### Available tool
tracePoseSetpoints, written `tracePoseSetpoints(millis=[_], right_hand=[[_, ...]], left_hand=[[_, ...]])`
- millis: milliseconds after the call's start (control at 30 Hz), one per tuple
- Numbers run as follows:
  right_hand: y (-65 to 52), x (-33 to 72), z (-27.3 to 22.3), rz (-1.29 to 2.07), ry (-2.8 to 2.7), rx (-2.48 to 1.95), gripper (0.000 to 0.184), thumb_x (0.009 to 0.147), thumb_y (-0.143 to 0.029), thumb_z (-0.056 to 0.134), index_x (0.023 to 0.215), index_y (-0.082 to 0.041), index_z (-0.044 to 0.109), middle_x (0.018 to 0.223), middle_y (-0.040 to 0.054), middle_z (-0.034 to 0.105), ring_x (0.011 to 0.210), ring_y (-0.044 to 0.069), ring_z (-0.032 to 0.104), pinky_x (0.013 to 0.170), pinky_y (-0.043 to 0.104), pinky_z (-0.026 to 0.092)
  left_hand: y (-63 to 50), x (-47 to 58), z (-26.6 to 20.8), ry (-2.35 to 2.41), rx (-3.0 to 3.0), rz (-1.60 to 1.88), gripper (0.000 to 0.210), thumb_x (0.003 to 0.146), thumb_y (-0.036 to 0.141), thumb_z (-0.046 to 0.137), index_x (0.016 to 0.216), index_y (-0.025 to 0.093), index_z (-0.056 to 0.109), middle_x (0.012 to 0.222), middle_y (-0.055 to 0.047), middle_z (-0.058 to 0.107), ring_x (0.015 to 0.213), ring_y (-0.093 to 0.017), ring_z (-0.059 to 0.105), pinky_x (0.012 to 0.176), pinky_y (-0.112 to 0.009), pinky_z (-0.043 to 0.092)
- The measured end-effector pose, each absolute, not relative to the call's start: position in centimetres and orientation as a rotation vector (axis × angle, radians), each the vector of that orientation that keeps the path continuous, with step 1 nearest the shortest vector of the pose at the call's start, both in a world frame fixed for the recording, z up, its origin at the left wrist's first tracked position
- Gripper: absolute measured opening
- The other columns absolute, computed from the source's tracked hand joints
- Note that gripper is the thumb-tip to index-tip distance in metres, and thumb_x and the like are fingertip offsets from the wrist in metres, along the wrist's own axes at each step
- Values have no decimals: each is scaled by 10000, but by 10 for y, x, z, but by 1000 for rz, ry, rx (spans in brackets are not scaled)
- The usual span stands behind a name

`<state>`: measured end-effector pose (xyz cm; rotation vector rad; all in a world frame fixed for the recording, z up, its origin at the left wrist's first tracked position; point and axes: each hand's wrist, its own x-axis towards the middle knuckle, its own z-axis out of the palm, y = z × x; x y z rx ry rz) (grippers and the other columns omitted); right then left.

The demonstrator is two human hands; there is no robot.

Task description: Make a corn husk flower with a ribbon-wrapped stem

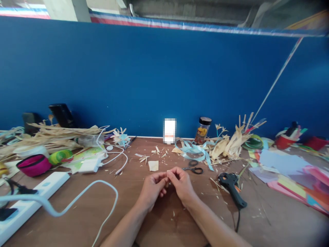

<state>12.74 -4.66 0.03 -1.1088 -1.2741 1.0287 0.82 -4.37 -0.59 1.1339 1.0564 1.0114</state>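
Note:
Over the middle of the brown table (128,209), my left hand (153,188) and my right hand (181,185) meet at the fingertips. Both are closed in a pinch, thumbs against fingers. Whatever sits between them is too small or too covered to name. Just beyond the left fingers lies a square cream piece of husk (153,166). A pair of dark-handled scissors (196,170) rests past my right hand, its blades partly hidden. Pale trimmings (157,150) are scattered around. To the right lies a black glue gun (232,188).
Light-blue ribbon (196,151), a lidded jar (203,130) and dried husks (228,147) stand back right; coloured paper (280,164) covers the right. At left are a white power strip (38,206), a looping cable (113,192), a power bank (89,165) and husk strips (64,132).

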Motion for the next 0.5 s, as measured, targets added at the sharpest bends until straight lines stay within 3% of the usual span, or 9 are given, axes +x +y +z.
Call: tracePoseSetpoints(millis=[267, 500], right_hand=[[-46, 125, -5, 1048, -1191, -1092, 215, 743, -353, 545, 658, -156, 522, 580, -26, 529, 535, 99, 464, 522, 205, 378], [-44, 127, -5, 1194, -1104, -1047, 228, 736, -389, 543, 735, -160, 547, 597, -28, 517, 494, 77, 425, 464, 184, 337]], left_hand=[[-44, 13, -2, 902, 892, 1051, 241, 613, 303, 684, 742, 106, 636, 652, -21, 617, 548, -56, 543, 566, -160, 457], [-43, 11, -6, 942, 948, 1049, 264, 625, 336, 668, 735, 96, 660, 639, -39, 639, 522, -65, 538, 522, -160, 448]])
